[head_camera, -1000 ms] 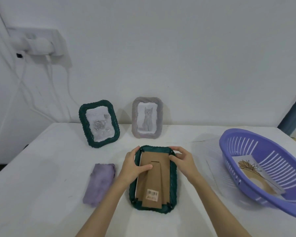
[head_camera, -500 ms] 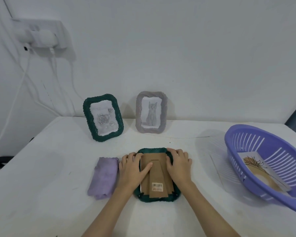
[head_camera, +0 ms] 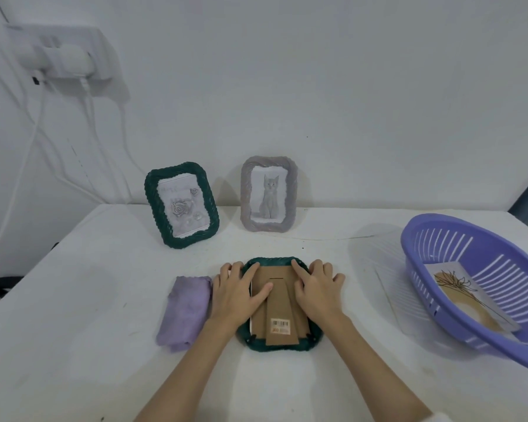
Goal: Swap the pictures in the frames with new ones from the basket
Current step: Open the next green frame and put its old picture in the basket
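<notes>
Nearest, a dark green woven-edged picture frame (head_camera: 279, 345) lies face down on the white table (head_camera: 73, 300), its brown cardboard backing (head_camera: 279, 303) up. The left hand (head_camera: 237, 295) and right hand (head_camera: 316, 295) rest flat on it, fingers extended, gripping nothing. A white picture edge shows at the backing's left side — uneven pressure could crease it. Right, the purple slotted plastic basket (head_camera: 439, 239) holds a new picture (head_camera: 470, 296); beyond stand two filled frames.

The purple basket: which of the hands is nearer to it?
Right. The right hand rests on the face-down green frame, on the side toward the purple basket. The left hand presses the frame's far side, beside the purple cloth.
</notes>
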Demonstrator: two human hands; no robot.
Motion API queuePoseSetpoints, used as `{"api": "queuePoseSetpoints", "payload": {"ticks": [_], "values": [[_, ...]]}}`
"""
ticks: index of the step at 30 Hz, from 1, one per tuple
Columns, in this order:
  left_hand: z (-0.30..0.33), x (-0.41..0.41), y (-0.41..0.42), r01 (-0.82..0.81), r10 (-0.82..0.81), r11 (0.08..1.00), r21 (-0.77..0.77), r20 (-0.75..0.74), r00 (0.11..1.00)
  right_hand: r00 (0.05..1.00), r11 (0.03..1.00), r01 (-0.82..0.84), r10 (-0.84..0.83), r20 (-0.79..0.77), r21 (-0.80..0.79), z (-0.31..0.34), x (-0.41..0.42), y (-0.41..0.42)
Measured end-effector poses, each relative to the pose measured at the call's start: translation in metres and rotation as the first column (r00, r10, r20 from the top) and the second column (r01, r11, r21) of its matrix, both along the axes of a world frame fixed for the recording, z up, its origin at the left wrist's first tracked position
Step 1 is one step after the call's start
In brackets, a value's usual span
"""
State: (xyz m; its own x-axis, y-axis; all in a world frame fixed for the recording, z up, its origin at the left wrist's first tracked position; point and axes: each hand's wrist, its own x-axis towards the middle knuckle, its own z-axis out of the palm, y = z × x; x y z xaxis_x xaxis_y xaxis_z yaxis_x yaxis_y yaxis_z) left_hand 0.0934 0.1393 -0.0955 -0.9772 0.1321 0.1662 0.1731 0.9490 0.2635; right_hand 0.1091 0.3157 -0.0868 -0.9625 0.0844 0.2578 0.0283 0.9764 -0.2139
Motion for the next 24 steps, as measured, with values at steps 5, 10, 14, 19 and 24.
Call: {"api": "queuePoseSetpoints", "payload": {"ticks": [5, 10, 14, 19, 24], "values": [[0.007, -0.003, 0.001, 0.016, -0.017, 1.0, 0.027, 0.052, 0.998, 0.998, 0.999, -0.014, 0.018, 0.068, -0.049, 0.001, -0.002, 0.004], [0.011, 0.021, -0.014, 0.128, -0.198, 0.955, 0.268, 0.254, 0.947, 0.994, 0.922, -0.104, 0.106, -0.015, -0.372, 0.004, 0.025, 0.021], [0.01, 0.044, -0.03, 0.27, -0.357, 0.925, 0.267, 0.368, 0.858, 0.951, 0.891, -0.259, 0.302, 0.061, -0.372, 0.012, 0.06, 0.032], [0.01, 0.049, -0.026, 0.193, -0.314, 0.888, 0.417, 0.244, 0.918, 0.91, 0.883, -0.27, 0.365, 0.198, -0.385, 0.016, 0.063, 0.032], [0.009, 0.054, -0.021, 0.174, -0.306, 0.799, 0.576, 0.139, 0.942, 0.926, 0.87, -0.205, 0.321, 0.198, -0.449, 0.016, 0.058, 0.032]]}}
